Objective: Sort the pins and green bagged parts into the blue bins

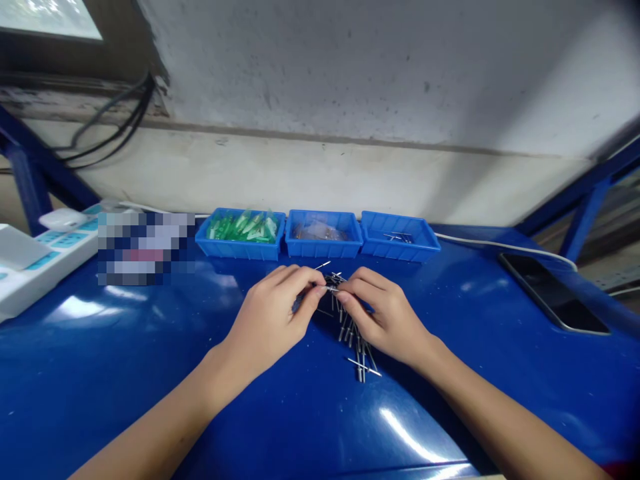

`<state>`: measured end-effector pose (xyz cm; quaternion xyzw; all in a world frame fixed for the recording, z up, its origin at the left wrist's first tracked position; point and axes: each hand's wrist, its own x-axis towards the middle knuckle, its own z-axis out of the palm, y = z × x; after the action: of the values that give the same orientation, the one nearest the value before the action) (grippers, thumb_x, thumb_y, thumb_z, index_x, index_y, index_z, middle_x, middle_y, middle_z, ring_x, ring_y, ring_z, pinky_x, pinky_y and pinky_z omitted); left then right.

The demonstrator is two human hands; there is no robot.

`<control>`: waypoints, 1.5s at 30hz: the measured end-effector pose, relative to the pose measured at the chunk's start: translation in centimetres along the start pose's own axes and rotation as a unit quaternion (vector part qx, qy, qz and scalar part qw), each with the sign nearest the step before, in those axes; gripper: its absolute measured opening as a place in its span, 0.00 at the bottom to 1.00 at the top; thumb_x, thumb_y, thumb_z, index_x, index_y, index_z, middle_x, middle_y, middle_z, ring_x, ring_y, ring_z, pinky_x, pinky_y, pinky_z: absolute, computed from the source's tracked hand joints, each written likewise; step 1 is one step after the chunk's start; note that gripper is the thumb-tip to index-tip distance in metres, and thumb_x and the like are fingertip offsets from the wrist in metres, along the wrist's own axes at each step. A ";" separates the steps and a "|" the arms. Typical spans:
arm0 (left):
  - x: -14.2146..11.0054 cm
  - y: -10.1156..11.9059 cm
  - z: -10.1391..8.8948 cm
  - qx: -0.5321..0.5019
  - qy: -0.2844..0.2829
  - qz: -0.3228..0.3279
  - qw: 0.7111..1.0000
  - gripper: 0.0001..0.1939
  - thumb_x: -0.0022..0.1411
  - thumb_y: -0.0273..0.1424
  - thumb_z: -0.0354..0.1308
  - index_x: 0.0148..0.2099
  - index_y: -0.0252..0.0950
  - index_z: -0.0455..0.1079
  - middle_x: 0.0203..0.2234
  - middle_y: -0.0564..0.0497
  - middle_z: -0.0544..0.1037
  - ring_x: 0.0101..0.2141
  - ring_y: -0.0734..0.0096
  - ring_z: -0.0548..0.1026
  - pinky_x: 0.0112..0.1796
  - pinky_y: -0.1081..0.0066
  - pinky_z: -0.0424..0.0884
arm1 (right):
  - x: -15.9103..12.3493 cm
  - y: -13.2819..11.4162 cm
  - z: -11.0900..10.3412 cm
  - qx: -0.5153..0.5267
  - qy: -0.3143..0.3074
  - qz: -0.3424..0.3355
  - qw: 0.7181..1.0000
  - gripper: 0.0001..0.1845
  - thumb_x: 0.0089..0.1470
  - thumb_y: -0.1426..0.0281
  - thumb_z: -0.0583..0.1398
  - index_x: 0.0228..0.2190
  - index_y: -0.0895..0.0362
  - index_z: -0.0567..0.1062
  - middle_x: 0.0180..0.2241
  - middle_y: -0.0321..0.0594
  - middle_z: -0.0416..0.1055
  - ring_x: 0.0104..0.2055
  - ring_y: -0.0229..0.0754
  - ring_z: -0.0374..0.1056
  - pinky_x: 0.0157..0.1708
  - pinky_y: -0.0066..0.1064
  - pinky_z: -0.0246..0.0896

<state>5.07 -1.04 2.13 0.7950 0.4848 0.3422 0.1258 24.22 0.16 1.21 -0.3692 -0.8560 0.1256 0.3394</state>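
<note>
My left hand (283, 303) and my right hand (383, 310) meet fingertip to fingertip above the table. Between their pinched thumbs and forefingers is a thin silver blind rivet (331, 289), held at both ends. Under and between the hands lies a loose pile of similar blind rivets (350, 330), pointing various ways. Part of the pile is hidden behind my right hand. One rivet (365, 367) lies crosswise at the near end of the pile.
Three blue bins line the back: one with green-and-white pieces (245, 227), one with a clear plastic bag (320, 230), one with a few rivets (399, 237). A black phone (553, 293) lies right on the blue table (260, 420); a white power strip (55, 253) stands left.
</note>
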 end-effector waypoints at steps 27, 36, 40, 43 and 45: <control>-0.6 -1.9 0.0 0.102 -0.220 0.050 0.969 0.06 0.62 0.33 0.52 0.35 0.37 0.66 0.32 0.51 0.70 0.31 0.67 0.71 0.28 0.70 0.65 | 0.3 6.8 -5.1 -0.248 0.247 0.109 0.930 0.16 0.53 0.61 0.58 0.41 0.58 0.71 0.33 0.46 0.67 0.36 0.47 0.65 0.38 0.40 0.62; 0.2 -0.8 -0.7 -0.011 -0.129 -0.027 0.991 0.02 0.66 0.29 0.46 0.40 0.38 0.59 0.32 0.53 0.72 0.33 0.70 0.72 0.34 0.69 0.67 | 0.4 0.7 -0.2 -0.045 0.028 -0.010 0.999 0.10 0.57 0.67 0.55 0.40 0.57 0.71 0.33 0.42 0.70 0.35 0.42 0.64 0.36 0.36 0.61; 0.1 -0.8 -0.7 -0.055 -0.097 -0.060 0.992 0.03 0.66 0.29 0.44 0.38 0.38 0.57 0.28 0.54 0.72 0.29 0.74 0.72 0.31 0.72 0.66 | 0.3 -0.3 1.2 -0.043 -0.020 -0.062 0.997 0.09 0.59 0.71 0.52 0.37 0.59 0.71 0.32 0.42 0.69 0.32 0.40 0.62 0.33 0.33 0.58; 0.0 -0.9 -0.5 -0.076 -0.094 -0.066 0.991 0.03 0.66 0.30 0.44 0.38 0.38 0.57 0.27 0.55 0.71 0.28 0.73 0.72 0.31 0.72 0.66 | 0.2 0.1 0.8 -0.071 -0.006 -0.074 0.995 0.09 0.59 0.71 0.52 0.36 0.59 0.72 0.29 0.41 0.68 0.30 0.39 0.61 0.30 0.31 0.56; -0.1 -0.8 -0.4 -0.090 -0.088 -0.070 0.990 0.03 0.67 0.30 0.43 0.40 0.38 0.57 0.27 0.54 0.71 0.29 0.73 0.73 0.31 0.72 0.67 | 0.2 0.3 0.5 -0.075 0.007 -0.075 0.994 0.09 0.59 0.70 0.53 0.36 0.58 0.73 0.28 0.41 0.68 0.29 0.38 0.60 0.30 0.31 0.55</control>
<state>4.17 -0.79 1.94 0.7717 0.4936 0.3032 0.2623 23.92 0.54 0.78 -0.3297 -0.8859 0.0327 0.3248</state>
